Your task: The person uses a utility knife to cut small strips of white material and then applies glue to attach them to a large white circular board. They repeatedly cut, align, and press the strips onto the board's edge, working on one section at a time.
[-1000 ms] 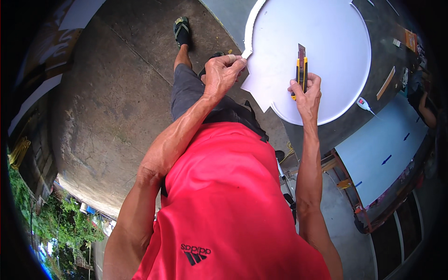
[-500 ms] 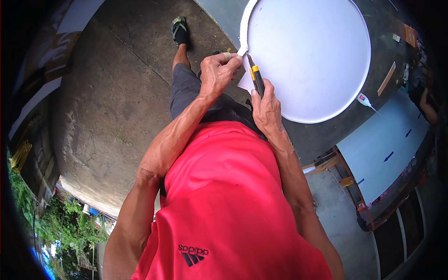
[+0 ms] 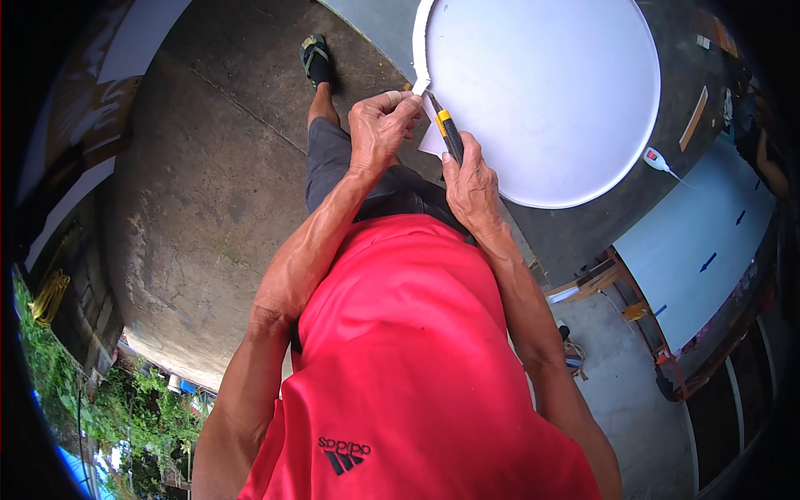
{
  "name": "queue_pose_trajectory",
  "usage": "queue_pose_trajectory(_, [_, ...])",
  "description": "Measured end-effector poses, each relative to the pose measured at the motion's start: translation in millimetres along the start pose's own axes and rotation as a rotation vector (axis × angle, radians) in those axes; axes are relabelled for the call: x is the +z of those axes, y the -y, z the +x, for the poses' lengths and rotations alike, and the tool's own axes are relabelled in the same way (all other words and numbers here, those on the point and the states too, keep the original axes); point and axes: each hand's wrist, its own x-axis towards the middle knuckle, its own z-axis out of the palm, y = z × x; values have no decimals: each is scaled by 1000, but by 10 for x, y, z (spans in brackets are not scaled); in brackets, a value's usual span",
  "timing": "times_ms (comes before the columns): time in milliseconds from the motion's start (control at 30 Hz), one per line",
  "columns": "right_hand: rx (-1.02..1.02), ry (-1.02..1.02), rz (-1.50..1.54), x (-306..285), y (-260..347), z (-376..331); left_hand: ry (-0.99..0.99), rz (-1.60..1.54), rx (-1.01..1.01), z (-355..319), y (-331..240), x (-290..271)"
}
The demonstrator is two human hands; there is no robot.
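A large round white panel [image 3: 546, 100] lies on the dark table. A white strip [image 3: 420, 48] runs along its left rim, and the strip's near end is pinched between the thumb and fingers of my left hand [image 3: 382, 125]. My right hand [image 3: 472, 183] is closed around a yellow and black utility knife [image 3: 447, 132], thumb along the handle. The knife's tip points at the rim, close beside the strip and my left fingertips; whether the blade touches the strip I cannot tell. Below the knife, a pale flap [image 3: 432, 140] sticks out from the panel's edge.
On the table [image 3: 575, 237], right of the panel, lie a white hand tool with a cord [image 3: 657, 159] and a thin wooden strip [image 3: 693, 118]. A light blue board [image 3: 700, 242] with dark arrows is further right. Concrete floor [image 3: 200, 192] stretches to the left.
The view has shifted slightly. Both hands, with the strip end and the knife, appear a little higher and further left in the picture. Both grips look the same.
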Motion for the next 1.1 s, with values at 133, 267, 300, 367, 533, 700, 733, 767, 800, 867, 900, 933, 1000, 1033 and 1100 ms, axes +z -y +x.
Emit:
queue_pose_trajectory(133, [-37,-22,-8,12,-33,5,6,-7,37,26,49,-6])
queue_pose_trajectory(267, [-45,-50,-9,43,-30,-17,15,-2,44,24,69,-33])
queue_pose_trajectory(300, [-53,-56,-19,56,-41,-18,18,-4,33,18,53,-31])
queue_pose_trajectory(367, [-67,-64,-39,69,-51,-18,23,-8,12,10,22,-24])
queue_pose_trajectory(533, [-95,-56,-70,64,-25,-14,23,-18,32,14,50,-15])
queue_pose_trajectory(700, [-102,-62,-83,76,-31,-16,13,-22,32,5,42,-4])
queue_pose_trajectory(733, [-108,-66,-87,71,-27,-14,11,-25,31,4,43,-1])
queue_pose_trajectory(767, [-103,-58,-105,71,-23,-8,8,-27,30,4,43,0])
queue_pose_trajectory(800, [-98,-50,-123,73,-18,0,9,-28,32,12,53,-1])
queue_pose_trajectory(867, [-94,-45,-157,72,3,14,9,-30,34,29,73,-3])
queue_pose_trajectory(900, [-94,-46,-171,68,26,13,8,-29,34,25,66,-5])
queue_pose_trajectory(933, [-95,-46,-186,66,40,14,7,-27,34,24,59,-4])
queue_pose_trajectory(1000, [-94,-42,-210,78,33,21,11,-23,26,20,55,-2])
queue_pose_trajectory(1033, [-94,-40,-221,84,27,25,16,-19,18,20,57,-2])
queue_pose_trajectory(1100, [-92,-31,-221,86,18,30,21,-17,10,18,55,-1])
